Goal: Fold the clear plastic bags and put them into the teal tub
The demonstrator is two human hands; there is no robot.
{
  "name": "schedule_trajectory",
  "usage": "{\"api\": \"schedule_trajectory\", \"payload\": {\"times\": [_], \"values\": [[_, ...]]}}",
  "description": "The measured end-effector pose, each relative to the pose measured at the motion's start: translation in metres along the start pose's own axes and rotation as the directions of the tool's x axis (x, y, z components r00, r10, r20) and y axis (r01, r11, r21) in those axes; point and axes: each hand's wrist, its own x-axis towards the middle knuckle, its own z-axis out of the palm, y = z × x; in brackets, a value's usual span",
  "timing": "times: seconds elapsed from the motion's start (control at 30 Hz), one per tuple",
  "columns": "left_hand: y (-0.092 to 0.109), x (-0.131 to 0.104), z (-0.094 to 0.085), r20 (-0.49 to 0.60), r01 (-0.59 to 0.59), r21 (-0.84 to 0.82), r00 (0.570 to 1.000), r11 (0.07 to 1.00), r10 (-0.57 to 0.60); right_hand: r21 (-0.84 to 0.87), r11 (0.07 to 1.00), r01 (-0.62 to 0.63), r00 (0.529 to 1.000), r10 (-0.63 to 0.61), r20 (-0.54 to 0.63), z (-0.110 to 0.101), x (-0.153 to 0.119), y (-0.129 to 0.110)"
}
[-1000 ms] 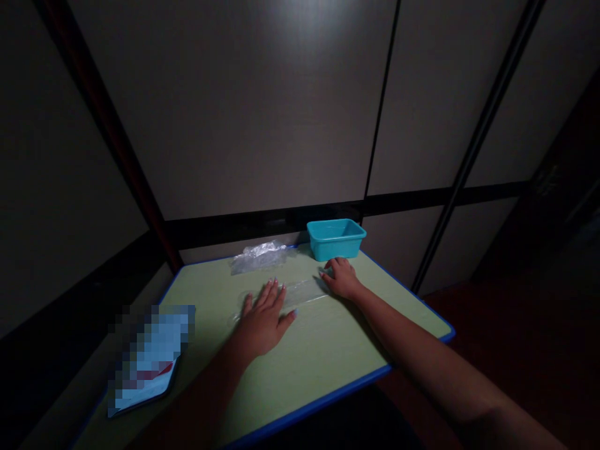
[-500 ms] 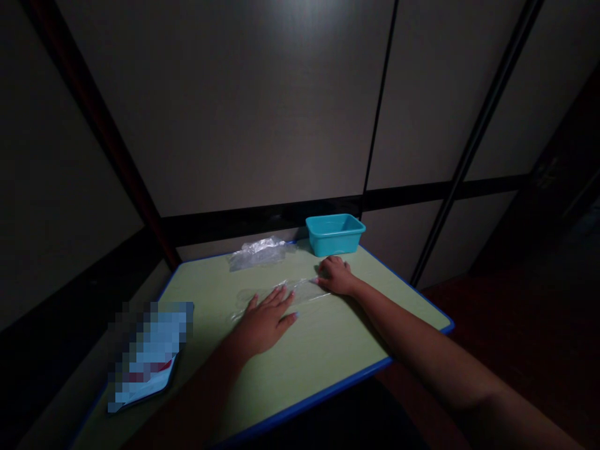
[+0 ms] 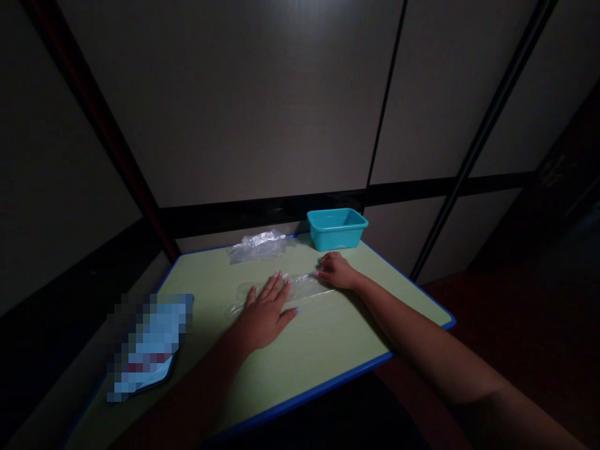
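Observation:
A clear plastic bag (image 3: pixel 304 287) lies flat across the middle of the table. My left hand (image 3: pixel 265 315) rests palm down on its left part, fingers spread, covering some of the plastic. At the bag's right end, my right hand (image 3: pixel 338 272) has its fingers curled in and its thumb at the film, gripping the end. The fingertips of that hand are partly hidden. Behind the hands lies a second, crumpled heap of clear plastic (image 3: pixel 261 245), which neither hand touches.
The pale green table (image 3: pixel 319 350) has a blue rim. A turquoise plastic basket (image 3: pixel 338 237) stands at its back right, just beyond my right hand. At the left edge lies a flat device with a bright, blurred screen (image 3: pixel 154 344). Cabinet panels (image 3: pixel 262 125) rise behind the table.
The view has tilted slightly, so the table and basket sit a little higher. Both hands stay on the bag; my left hand has shifted very slightly away from me.

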Motion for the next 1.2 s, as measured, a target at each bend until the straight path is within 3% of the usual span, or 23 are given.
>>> {"api": "schedule_trajectory", "payload": {"times": [0.1, 0.23, 0.37, 0.5, 0.63, 0.8, 1.03, 1.2], "values": [[0.001, 0.002, 0.002, -0.026, -0.016, 0.013, 1.000, 1.000, 0.016, -0.011, 1.000, -0.017, 1.000, 0.017, 0.014, 0.000, 0.000, -0.001], [0.000, 0.003, 0.004, 0.030, -0.051, -0.012, 0.998, 0.999, 0.051, 0.025, 0.999, -0.035, 0.999, 0.035, 0.006, -0.005, -0.004, -0.008], [-0.002, 0.003, 0.005, 0.049, -0.043, -0.032, 0.998, 0.999, 0.045, 0.203, 0.976, -0.082, 0.997, 0.079, 0.023, -0.005, -0.004, -0.007], [-0.003, 0.003, 0.005, 0.059, -0.041, -0.039, 0.997, 0.998, 0.043, 0.511, 0.844, -0.164, 0.986, 0.138, 0.088, -0.002, -0.002, -0.005], [-0.003, 0.004, 0.005, 0.067, -0.032, -0.041, 0.997, 0.999, 0.034, 0.675, 0.695, -0.248, 0.969, 0.184, 0.167, -0.003, -0.003, -0.011], [-0.003, 0.003, 0.005, 0.072, -0.022, -0.046, 0.997, 0.999, 0.025, 0.681, 0.670, -0.297, 0.955, 0.201, 0.218, -0.008, -0.006, -0.015], [-0.001, 0.002, 0.002, 0.072, -0.026, -0.058, 0.997, 0.998, 0.030, 0.643, 0.741, -0.196, 0.966, 0.032, 0.258, -0.011, -0.008, -0.012], [0.000, 0.001, -0.001, 0.078, -0.037, -0.062, 0.996, 0.997, 0.042, 0.691, 0.683, -0.237, 0.965, 0.082, 0.250, -0.009, -0.008, -0.012]]}}
